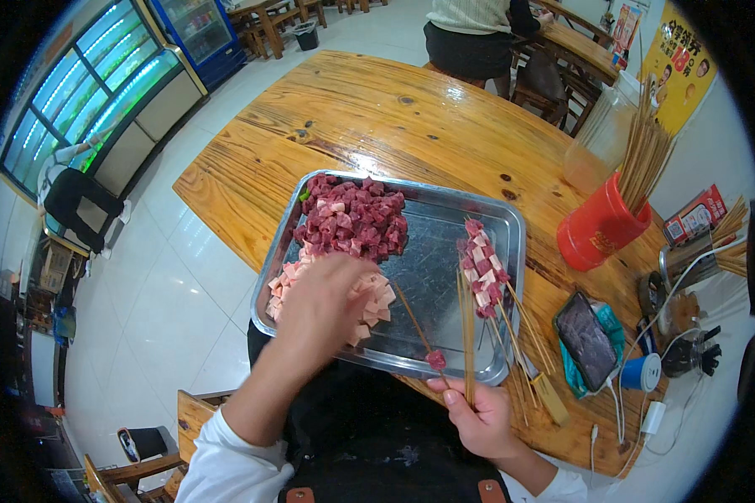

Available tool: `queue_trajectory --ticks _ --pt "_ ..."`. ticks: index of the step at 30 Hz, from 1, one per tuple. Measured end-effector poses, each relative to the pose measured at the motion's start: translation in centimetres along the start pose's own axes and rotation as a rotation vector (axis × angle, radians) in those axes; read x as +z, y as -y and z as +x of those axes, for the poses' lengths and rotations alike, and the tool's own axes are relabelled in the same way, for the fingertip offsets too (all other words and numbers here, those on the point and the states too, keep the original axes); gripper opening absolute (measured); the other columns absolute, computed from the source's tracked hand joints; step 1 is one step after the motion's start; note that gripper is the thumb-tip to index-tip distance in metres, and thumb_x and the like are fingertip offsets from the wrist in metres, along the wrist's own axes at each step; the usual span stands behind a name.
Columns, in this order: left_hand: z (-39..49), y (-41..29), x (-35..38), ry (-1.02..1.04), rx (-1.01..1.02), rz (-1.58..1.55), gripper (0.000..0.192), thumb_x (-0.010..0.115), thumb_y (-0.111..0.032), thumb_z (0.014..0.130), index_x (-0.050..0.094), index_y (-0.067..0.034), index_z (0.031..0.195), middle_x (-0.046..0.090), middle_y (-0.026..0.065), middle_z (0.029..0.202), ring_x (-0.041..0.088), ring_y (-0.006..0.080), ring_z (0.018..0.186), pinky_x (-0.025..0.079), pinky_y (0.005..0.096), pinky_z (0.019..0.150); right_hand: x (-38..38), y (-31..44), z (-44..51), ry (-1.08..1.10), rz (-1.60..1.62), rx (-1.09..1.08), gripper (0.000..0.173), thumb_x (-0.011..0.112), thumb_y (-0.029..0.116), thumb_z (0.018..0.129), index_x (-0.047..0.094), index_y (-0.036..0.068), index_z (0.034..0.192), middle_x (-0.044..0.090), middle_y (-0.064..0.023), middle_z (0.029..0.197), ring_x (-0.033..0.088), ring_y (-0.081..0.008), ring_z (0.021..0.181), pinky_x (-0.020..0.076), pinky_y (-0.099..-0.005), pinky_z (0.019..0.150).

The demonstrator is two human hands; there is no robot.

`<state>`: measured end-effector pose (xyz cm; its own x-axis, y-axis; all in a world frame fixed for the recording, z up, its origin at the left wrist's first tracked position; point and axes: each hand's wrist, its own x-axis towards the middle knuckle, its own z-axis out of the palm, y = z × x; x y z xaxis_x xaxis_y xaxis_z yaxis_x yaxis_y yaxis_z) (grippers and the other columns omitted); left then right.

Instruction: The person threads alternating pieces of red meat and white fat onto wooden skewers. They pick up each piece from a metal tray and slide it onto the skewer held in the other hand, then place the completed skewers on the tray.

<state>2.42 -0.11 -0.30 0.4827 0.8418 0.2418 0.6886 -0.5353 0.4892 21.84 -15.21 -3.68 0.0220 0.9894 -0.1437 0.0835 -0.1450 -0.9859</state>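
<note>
A metal tray (425, 295) lies before me with a heap of dark red meat cubes (352, 217) at its far left. Pale fat pieces (375, 302) fill the near left. Over these reaches my left hand (327, 302), blurred, its fingertips hidden from view. My right hand (478, 418), at the tray's near edge, grips a bundle of bamboo skewers (467, 333). It also pinches one slanted skewer (413, 314) bearing a single red meat cube (436, 359). Loaded skewers (481, 270) of alternating red and pale pieces rest along the tray's right side, sticks over the rim.
On the wooden table (377, 126), a red container (604, 223) of skewers stands to the right, beside a clear jug (604, 138). Nearer are a phone (585, 339), white cables, a blue can (640, 372) and a yellow-handled tool (550, 399). Two people are farther off.
</note>
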Motion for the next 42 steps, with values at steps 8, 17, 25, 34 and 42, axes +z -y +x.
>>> queue_trajectory --ticks 8,17,25,34,42 --pt "1.8 2.5 0.0 -0.037 0.006 0.190 0.014 0.064 -0.008 0.075 0.058 -0.008 0.088 0.059 0.0071 0.086 0.057 0.0262 0.083 0.046 0.0330 0.072 0.0 0.1 0.3 0.048 -0.079 -0.079 0.022 0.056 0.007 0.087 0.063 0.001 0.106 0.057 -0.0009 0.062 0.050 -0.0049 0.052 0.0404 -0.0204 0.050" --pt "0.1 1.5 0.8 -0.034 -0.483 -1.255 0.013 0.058 -0.010 0.088 0.057 0.001 0.094 0.062 0.0048 0.084 0.060 0.0099 0.075 0.050 0.0222 0.066 0.4 0.3 0.8 0.026 -0.156 -0.191 0.019 0.057 0.007 0.086 0.064 0.000 0.102 0.060 -0.0029 0.062 0.053 -0.0056 0.051 0.0412 -0.0207 0.049" --pt "-0.5 0.0 0.7 0.035 -0.671 -1.672 0.008 0.054 -0.008 0.089 0.056 -0.001 0.091 0.063 0.0092 0.083 0.060 0.0134 0.071 0.050 0.0220 0.065 0.3 0.2 0.5 0.045 -0.173 -0.134 0.019 0.058 0.006 0.085 0.065 0.000 0.101 0.060 -0.0031 0.062 0.054 -0.0060 0.052 0.0420 -0.0209 0.049" --pt "-0.9 -0.8 0.5 0.036 -0.560 -1.568 0.007 0.056 -0.009 0.088 0.058 -0.002 0.088 0.063 0.0088 0.084 0.059 0.0120 0.071 0.048 0.0226 0.066 0.4 0.0 0.5 0.018 -0.181 -0.176 0.018 0.057 0.005 0.085 0.065 0.001 0.100 0.061 -0.0039 0.063 0.055 -0.0070 0.052 0.0424 -0.0216 0.049" --pt "-1.6 -1.8 1.7 0.164 -0.465 -1.504 0.009 0.060 -0.009 0.086 0.061 0.000 0.087 0.064 0.0070 0.083 0.058 0.0096 0.072 0.047 0.0216 0.067 0.1 0.4 0.4 0.048 -0.211 -0.137 0.018 0.056 0.006 0.085 0.065 0.002 0.101 0.060 -0.0048 0.064 0.055 -0.0100 0.052 0.0420 -0.0241 0.050"
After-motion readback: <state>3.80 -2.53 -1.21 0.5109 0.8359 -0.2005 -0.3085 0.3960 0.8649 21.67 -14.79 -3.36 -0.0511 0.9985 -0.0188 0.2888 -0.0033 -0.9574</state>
